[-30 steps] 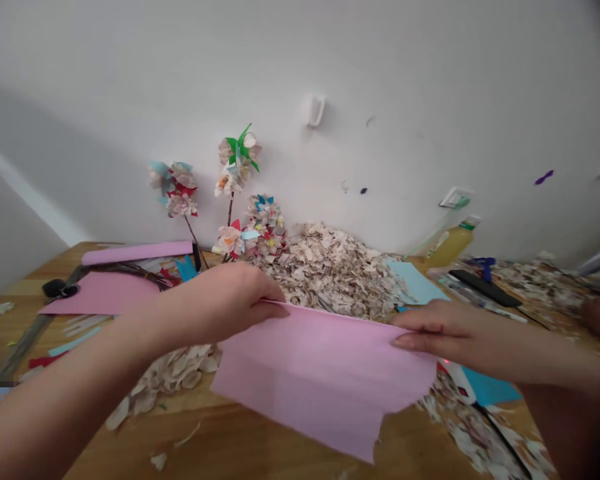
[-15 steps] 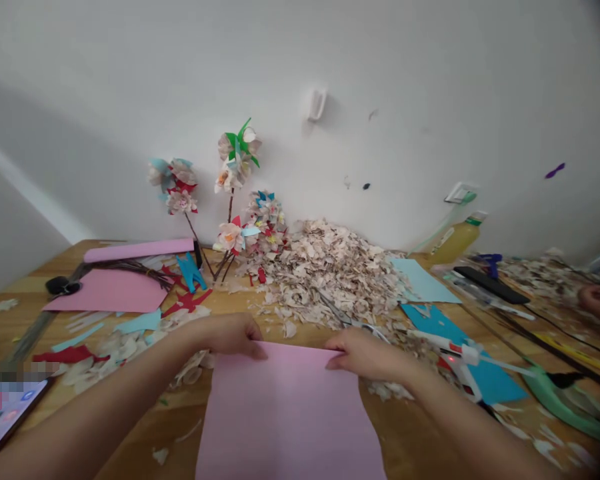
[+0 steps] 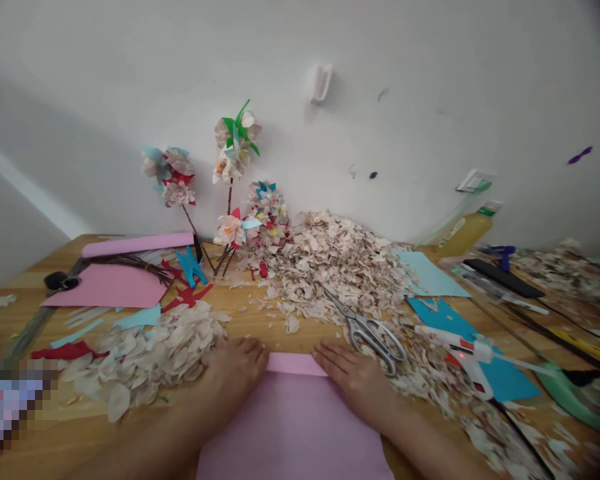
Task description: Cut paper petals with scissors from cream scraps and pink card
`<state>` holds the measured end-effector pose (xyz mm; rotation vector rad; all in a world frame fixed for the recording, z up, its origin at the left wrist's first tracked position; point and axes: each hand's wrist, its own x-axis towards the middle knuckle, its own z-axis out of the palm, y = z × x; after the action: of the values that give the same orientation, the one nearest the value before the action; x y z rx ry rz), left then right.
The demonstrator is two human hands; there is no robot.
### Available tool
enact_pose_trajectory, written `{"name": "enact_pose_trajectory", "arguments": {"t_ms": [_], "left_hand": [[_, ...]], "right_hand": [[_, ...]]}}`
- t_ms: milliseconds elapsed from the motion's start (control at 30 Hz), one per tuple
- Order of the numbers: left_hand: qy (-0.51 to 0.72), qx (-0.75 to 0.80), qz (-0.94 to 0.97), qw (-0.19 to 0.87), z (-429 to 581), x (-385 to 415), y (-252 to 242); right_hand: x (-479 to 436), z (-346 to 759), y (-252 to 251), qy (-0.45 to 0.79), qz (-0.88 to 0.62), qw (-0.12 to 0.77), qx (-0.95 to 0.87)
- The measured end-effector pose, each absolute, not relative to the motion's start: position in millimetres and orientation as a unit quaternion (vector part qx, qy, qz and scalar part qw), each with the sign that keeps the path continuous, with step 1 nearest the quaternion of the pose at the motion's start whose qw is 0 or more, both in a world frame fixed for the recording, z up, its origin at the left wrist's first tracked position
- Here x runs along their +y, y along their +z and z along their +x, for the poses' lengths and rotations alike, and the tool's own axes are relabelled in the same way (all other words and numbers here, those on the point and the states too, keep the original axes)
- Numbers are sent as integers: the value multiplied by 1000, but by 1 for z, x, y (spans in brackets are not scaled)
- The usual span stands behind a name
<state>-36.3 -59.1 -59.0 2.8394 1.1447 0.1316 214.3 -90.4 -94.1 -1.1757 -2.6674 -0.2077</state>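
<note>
A sheet of pink paper (image 3: 300, 427) lies on the table in front of me, its far edge turned over into a narrow lighter strip (image 3: 297, 364). My left hand (image 3: 240, 373) rests on the left end of that strip, fingers lying flat and pointing away from me. On the right end, my right hand (image 3: 350, 379) also lies flat with its fingers stretched out. The near part of the sheet runs out of view. Silver scissors (image 3: 373, 333) lie just beyond my right hand. Beside my left hand is a heap of pale petals (image 3: 165, 347).
Behind stands a large pile of dried flakes (image 3: 340, 260), with flower stems (image 3: 230, 200) against the wall. To the right lie a glue gun (image 3: 465, 357) on blue paper (image 3: 515, 380) and a green tape dispenser (image 3: 580, 400). A phone (image 3: 10, 407) is at the left edge.
Both hands have gone from pinching the sheet's raised far edge to lying flat on it. That edge is now folded over into a strip. The view has shifted slightly.
</note>
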Motion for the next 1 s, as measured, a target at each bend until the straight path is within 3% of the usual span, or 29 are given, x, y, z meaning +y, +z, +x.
{"name": "enact_pose_trajectory", "arguments": {"t_ms": [200, 433, 600, 1000], "left_hand": [[79, 319, 939, -96, -30, -86, -96], [113, 304, 936, -137, -31, -92, -106], [135, 313, 933, -112, -32, -95, -118], [154, 327, 932, 14, -35, -90, -109]], "right_hand": [[-96, 214, -104, -142, -367, 137, -909], [-96, 216, -100, -176, -362, 112, -909], [-102, 204, -96, -175, -344, 66, -920], [-118, 195, -87, -159, -346, 96, -920]]}}
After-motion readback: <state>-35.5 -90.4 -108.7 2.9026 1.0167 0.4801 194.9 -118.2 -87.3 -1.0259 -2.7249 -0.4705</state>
